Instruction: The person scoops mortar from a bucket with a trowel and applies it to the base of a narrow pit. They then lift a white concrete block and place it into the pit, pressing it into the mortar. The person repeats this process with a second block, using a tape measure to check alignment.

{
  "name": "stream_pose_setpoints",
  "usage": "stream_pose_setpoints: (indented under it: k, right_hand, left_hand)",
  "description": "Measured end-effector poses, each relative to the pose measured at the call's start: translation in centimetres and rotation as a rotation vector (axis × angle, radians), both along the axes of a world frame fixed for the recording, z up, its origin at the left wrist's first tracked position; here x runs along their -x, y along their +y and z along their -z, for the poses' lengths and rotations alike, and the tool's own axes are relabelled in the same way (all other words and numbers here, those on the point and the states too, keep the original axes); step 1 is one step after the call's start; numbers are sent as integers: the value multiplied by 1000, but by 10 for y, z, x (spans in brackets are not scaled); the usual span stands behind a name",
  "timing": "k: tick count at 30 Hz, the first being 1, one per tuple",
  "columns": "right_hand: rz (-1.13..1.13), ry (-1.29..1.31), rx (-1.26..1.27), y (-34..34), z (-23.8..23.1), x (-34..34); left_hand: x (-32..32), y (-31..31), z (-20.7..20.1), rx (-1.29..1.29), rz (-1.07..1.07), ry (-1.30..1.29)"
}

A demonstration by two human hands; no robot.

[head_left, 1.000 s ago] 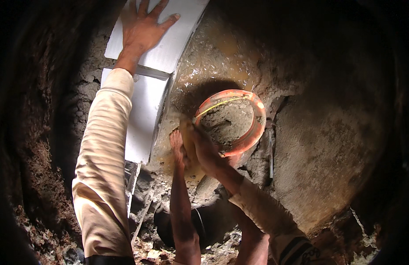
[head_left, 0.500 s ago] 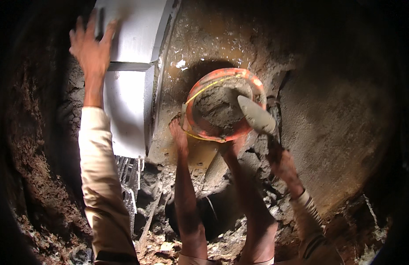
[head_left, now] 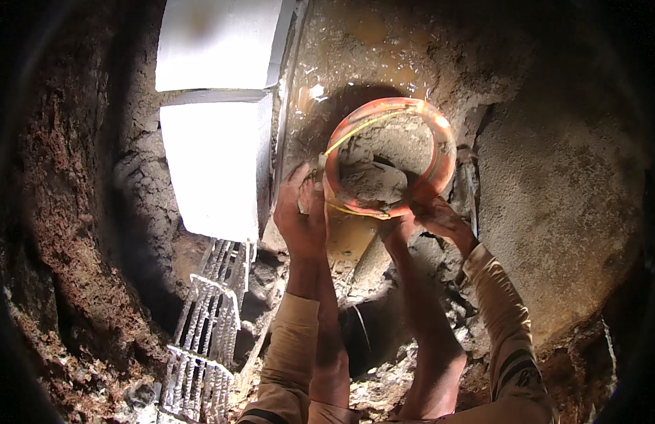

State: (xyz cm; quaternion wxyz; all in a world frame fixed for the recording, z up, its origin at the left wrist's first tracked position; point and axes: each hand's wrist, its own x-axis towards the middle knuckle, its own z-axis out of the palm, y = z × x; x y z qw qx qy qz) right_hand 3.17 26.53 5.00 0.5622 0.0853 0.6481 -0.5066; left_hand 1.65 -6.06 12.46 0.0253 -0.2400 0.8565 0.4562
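An orange bucket (head_left: 445, 152) with a yellow handle holds wet grey mortar (head_left: 405, 138). My right hand (head_left: 440, 220) is closed at the near right rim, gripping a trowel whose blade (head_left: 385, 185) lies down in the mortar; its handle is mostly hidden by my fingers. My left hand (head_left: 300, 212) is raised just left of the bucket, beside the spot where the handle joins the rim. Its fingers are apart and I see nothing held in them. Below the bucket are my bare legs (head_left: 426, 318), with the left foot hidden behind my left hand.
Two white, smooth-faced blocks (head_left: 211, 162) run in line along the left. From their near end extends a cage of ribbed steel bars (head_left: 200, 353). Rough earth (head_left: 80, 261) rises at far left; a broad concrete surface (head_left: 553, 212) lies right. Muddy water (head_left: 352, 237) and rubble surround my legs.
My left hand has come off the white block and down beside the bucket. The trowel has gone from above the rim into the mortar. The whole view has shifted slightly.
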Motion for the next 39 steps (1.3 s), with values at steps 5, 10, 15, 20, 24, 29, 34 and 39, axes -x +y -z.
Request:
stream_pose_setpoints:
  k: [5, 10, 15, 20, 24, 29, 34, 39]
  right_hand:
    - [338, -158, 58, 6, -36, -19]
    - [484, -148, 201, 18, -53, -45]
    - [376, -47, 63, -23, -97, -5]
    - [-188, 524, -262, -119, -139, 64]
    - [-176, 847, -223, -204, -141, 110]
    - [-228, 989, -280, -240, -132, 107]
    - [-318, 1000, -369, -227, -126, 108]
    - [-540, 1079, -368, -264, -90, 142]
  left_hand:
    - [4, -33, -9, 44, 7, 42]
    - [38, -93, -25, 169, -152, 171]
    - [92, -174, -9, 199, -274, 199]
    - [133, -240, 25, -188, -447, 133]
    - [147, -237, 26, -356, -335, 1]
    - [145, -250, 27, -437, -294, -34]
    - [139, -252, 20, -427, -250, -61]
    - [144, -244, 16, -441, -236, -79]
